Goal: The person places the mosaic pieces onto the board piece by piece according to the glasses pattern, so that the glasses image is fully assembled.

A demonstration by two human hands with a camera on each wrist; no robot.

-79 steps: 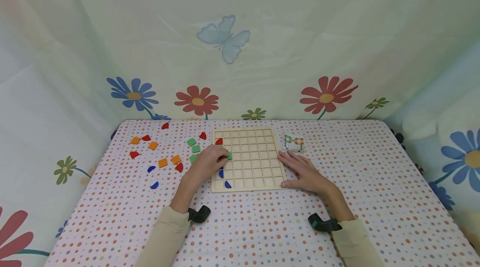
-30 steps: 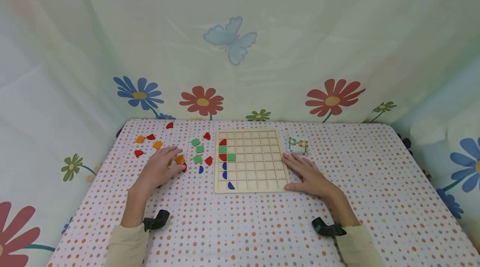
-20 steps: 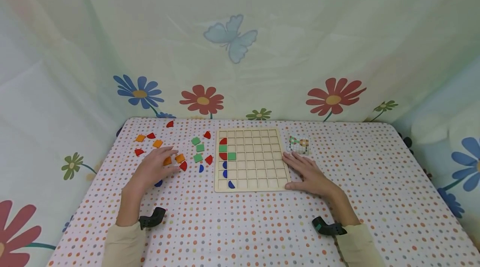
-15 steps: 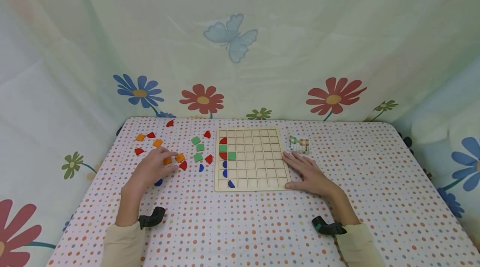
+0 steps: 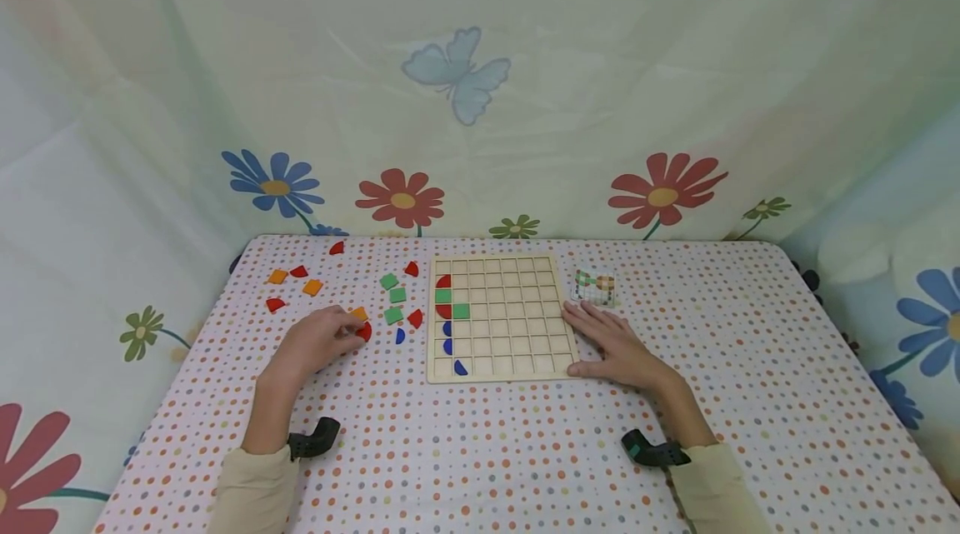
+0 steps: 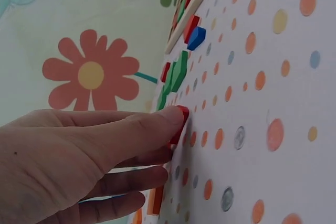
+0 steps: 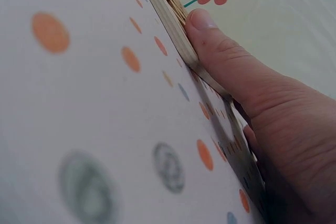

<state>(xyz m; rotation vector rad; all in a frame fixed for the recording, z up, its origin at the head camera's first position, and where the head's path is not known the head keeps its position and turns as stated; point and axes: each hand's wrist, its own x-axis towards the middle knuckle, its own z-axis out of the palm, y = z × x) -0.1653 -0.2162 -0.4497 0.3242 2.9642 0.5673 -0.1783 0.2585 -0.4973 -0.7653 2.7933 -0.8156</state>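
My left hand (image 5: 318,340) is among loose tiles left of the board. Its thumb and index finger pinch a red quarter-circle tile (image 5: 365,332), seen close up in the left wrist view at the thumb tip. Touching distance from it lies an orange square tile (image 5: 359,314). The light wooden grid board (image 5: 513,309) carries red, green and blue tiles near its left side. On the board's right edge rests my right hand (image 5: 611,346), fingers spread; the right wrist view has its thumb on the wooden rim (image 7: 170,27).
Green square tiles (image 5: 397,295), another red tile (image 5: 416,318) and a blue half-circle tile (image 5: 401,336) lie between left hand and board. Orange tiles (image 5: 312,288) and more red ones lie farther back. A pattern card (image 5: 594,287) sits right of the board.
My left hand has left a green tile on the board and moved left to the loose tiles. Its fingers have closed on a red tile. My right hand stays at the board's edge.
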